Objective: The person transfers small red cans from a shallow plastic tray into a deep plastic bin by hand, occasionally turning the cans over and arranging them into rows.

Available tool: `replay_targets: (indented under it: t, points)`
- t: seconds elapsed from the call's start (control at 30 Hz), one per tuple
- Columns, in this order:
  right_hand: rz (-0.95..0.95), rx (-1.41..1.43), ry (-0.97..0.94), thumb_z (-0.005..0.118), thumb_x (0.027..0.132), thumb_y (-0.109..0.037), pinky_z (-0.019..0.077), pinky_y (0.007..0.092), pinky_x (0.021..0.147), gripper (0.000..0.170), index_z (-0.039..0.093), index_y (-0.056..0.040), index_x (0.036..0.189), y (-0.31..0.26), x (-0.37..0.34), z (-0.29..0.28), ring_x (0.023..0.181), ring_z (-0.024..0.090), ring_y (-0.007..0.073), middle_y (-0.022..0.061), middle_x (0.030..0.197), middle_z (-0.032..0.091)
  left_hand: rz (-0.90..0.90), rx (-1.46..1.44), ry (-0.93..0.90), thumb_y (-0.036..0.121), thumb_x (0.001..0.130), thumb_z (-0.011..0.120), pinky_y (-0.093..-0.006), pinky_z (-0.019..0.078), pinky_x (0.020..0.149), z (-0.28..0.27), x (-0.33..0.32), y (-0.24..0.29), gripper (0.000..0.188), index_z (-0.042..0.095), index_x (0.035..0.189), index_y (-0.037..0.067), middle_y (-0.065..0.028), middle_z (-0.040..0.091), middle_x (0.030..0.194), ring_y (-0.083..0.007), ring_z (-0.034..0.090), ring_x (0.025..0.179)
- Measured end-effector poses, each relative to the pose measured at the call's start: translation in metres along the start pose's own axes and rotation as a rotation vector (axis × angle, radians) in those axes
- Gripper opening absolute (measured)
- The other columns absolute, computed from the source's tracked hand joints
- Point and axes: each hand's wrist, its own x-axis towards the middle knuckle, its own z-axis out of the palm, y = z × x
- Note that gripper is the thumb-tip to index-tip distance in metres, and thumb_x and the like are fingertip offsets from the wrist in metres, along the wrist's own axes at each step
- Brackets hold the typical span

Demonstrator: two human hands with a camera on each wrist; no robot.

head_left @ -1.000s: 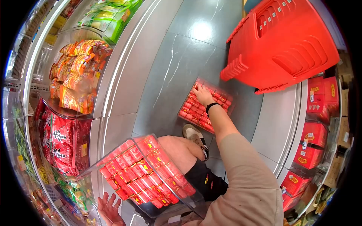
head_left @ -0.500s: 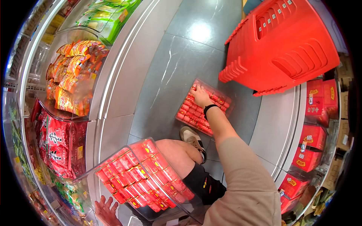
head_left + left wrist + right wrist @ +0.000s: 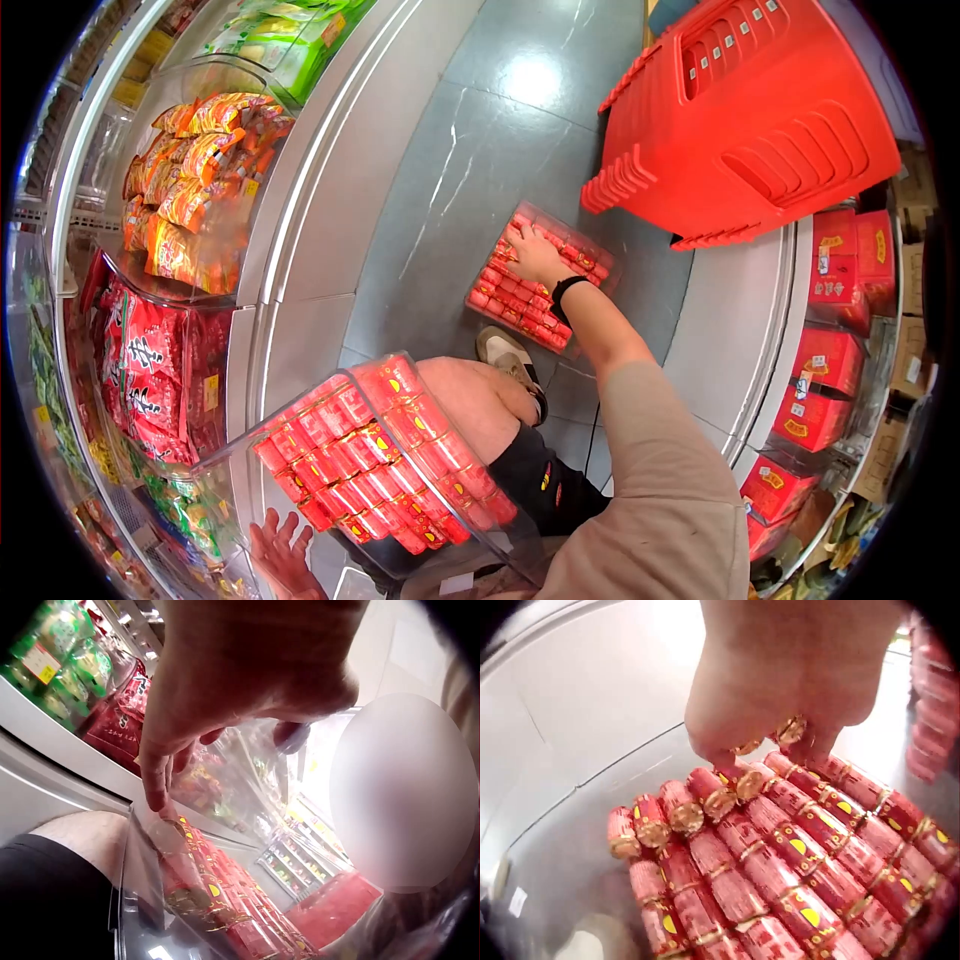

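My right hand [image 3: 540, 258] reaches down to a clear tray [image 3: 572, 349] of red rolls [image 3: 515, 300] on the floor. In the right wrist view its thumb and fingers pinch rolls with gold ends [image 3: 791, 730] at the top of the packed rows [image 3: 765, 877]. A second clear bin [image 3: 335, 378], tilted beside my bent leg, holds stacked red rolls [image 3: 370, 470]. My left hand [image 3: 285, 556] is beside this bin with its fingers spread. The left wrist view shows the left fingertips [image 3: 159, 801] at the bin's edge, close to its rolls [image 3: 225, 892].
Stacked red baskets [image 3: 750, 130] stand beyond the floor tray. Shelves along the left carry orange packets [image 3: 190, 190], red bags [image 3: 145, 370] and green packets [image 3: 290, 45]. Red boxes [image 3: 815, 415] line the right shelf. A shoe [image 3: 510, 360] is just below the tray.
The head view has shifted slightly. My right hand stays at the floor tray with only a small change of pose, and my left hand remains spread beside the tilted bin.
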Motion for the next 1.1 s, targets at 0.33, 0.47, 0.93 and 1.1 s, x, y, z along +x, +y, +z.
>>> replay_targets:
  t: [0.33, 0.47, 0.93, 1.1]
  points:
    - [-0.057, -0.029, -0.084, 0.067, 0.076, -0.014, 0.0506, 0.0490, 0.093, 0.061, 0.054, -0.0289, 0.133, -0.011, -0.015, -0.007, 0.117, 0.051, 0.0394, 0.0178, 0.130, 0.046, 0.034, -0.074, -0.003, 0.045, 0.075, 0.074, -0.0622, 0.0334, 0.106, -0.012, -0.004, -0.016, 0.103, 0.019, 0.153, 0.007, -0.0323, 0.026, 0.150, -0.0514, 0.036, 0.133]
    - [-0.088, -0.157, -0.061, 0.071, 0.073, -0.016, 0.0526, 0.0495, 0.087, 0.066, 0.051, -0.0289, 0.135, -0.016, -0.015, 0.009, 0.116, 0.052, 0.0383, 0.0190, 0.130, 0.045, 0.039, -0.070, -0.015, 0.046, 0.074, 0.075, -0.0625, 0.0341, 0.106, -0.014, -0.004, -0.016, 0.103, 0.020, 0.153, 0.008, -0.0320, 0.027, 0.150, -0.0513, 0.036, 0.133]
    - [-0.142, -0.240, -0.142, 0.062, 0.082, -0.011, 0.0545, 0.0446, 0.083, 0.048, 0.059, -0.0249, 0.127, -0.024, -0.008, 0.006, 0.109, 0.057, 0.0347, 0.0148, 0.123, 0.049, 0.047, -0.109, 0.028, 0.041, 0.074, 0.077, -0.0593, 0.0387, 0.103, 0.002, 0.004, -0.005, 0.095, 0.030, 0.149, 0.005, -0.0296, 0.033, 0.147, -0.0487, 0.041, 0.130]
    - [0.021, -0.123, -0.061, 0.059, 0.082, -0.008, 0.0541, 0.0467, 0.082, 0.041, 0.064, -0.0201, 0.122, -0.026, -0.019, 0.009, 0.098, 0.061, 0.0366, 0.0186, 0.121, 0.053, -0.168, -0.040, 0.190, 0.023, 0.047, 0.063, -0.0511, 0.0393, 0.104, -0.016, -0.009, -0.015, 0.117, 0.019, 0.154, 0.008, -0.0243, 0.031, 0.151, -0.0406, 0.043, 0.132]
